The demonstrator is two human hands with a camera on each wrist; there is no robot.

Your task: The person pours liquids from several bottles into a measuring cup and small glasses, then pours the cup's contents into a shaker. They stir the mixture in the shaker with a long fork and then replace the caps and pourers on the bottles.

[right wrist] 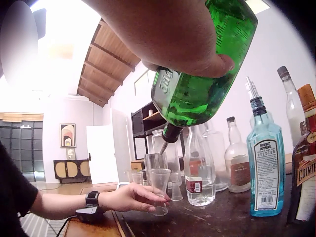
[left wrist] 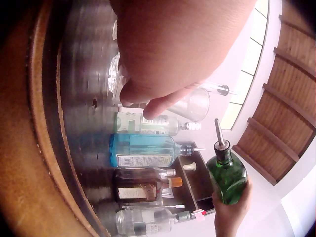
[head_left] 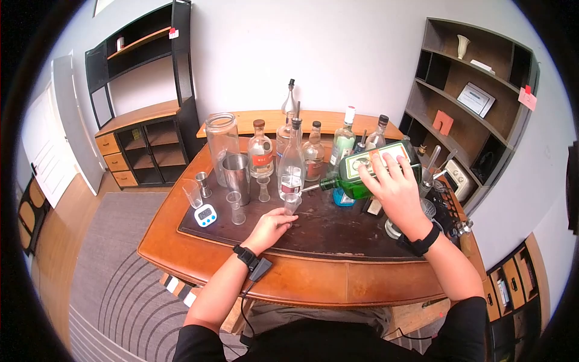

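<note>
My left hand [head_left: 271, 229] pinches a clear hourglass-shaped jigger [right wrist: 159, 178] by its middle, holding it upright low over the dark desktop. My right hand [head_left: 393, 187] grips a green liquor bottle [right wrist: 197, 101] around its body from above. The bottle is tipped neck-down to the left, and its metal pour spout [head_left: 310, 188] points toward the jigger's mouth. Green liquid shows inside the bottle. Just behind the jigger stands a clear bottle [right wrist: 198, 170] with a little clear liquid. A blue bottle [right wrist: 266, 168] stands partly behind the green one in the head view.
Left of the jigger are a metal shaker tin [head_left: 236, 178], another clear jigger [head_left: 236, 209], a white timer [head_left: 205, 215] and a large glass jar [head_left: 222, 136]. Several bottles line the back, including a red-labelled one [head_left: 260, 154]. Bar tools [head_left: 433, 166] stand at the right.
</note>
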